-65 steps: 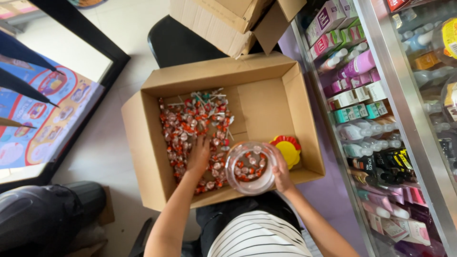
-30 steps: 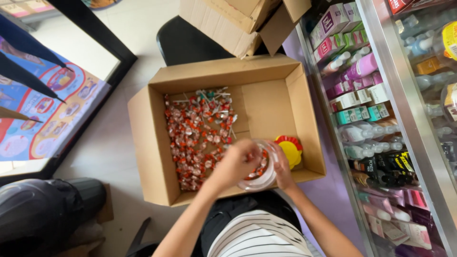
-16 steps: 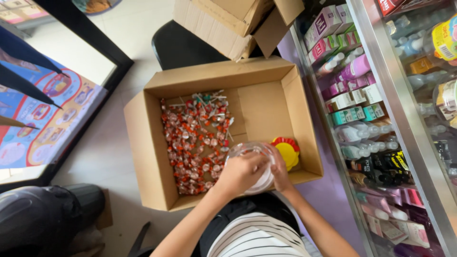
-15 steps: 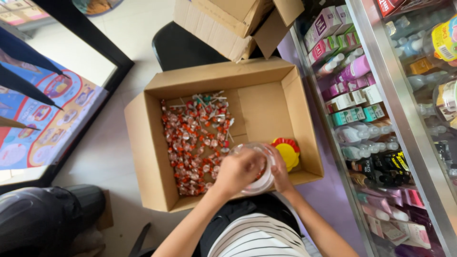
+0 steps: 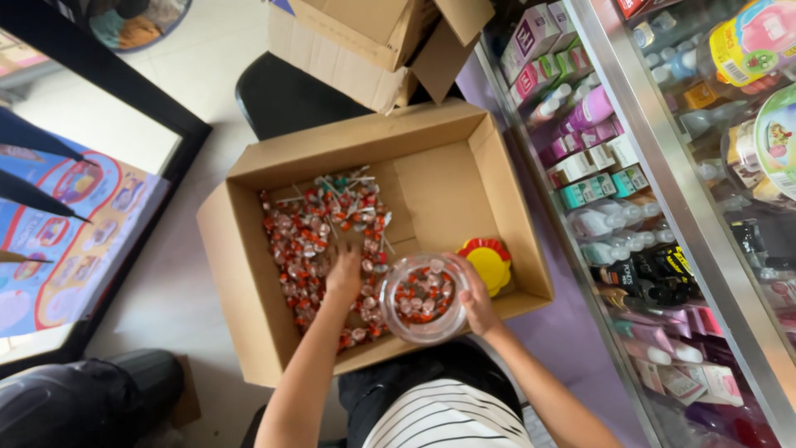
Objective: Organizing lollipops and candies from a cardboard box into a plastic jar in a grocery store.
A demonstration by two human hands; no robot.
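Two bare hands worked inside the cardboard box [image 5: 249, 274]. Right hand [image 5: 477, 303], grip wrapped around a clear round jar [image 5: 423, 297], held it upright, mouth up, partly filled with red-wrapped lollipops. Left hand [image 5: 344, 274] lay fingers-down on the loose lollipops [image 5: 311, 241] beyond, grip unclear. Behind the jar lay a yellow-and-red lid [image 5: 489, 261].

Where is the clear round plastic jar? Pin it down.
Head view: the clear round plastic jar sits at the cardboard box's near edge, held by the right hand, beside the wrapped lollipops.
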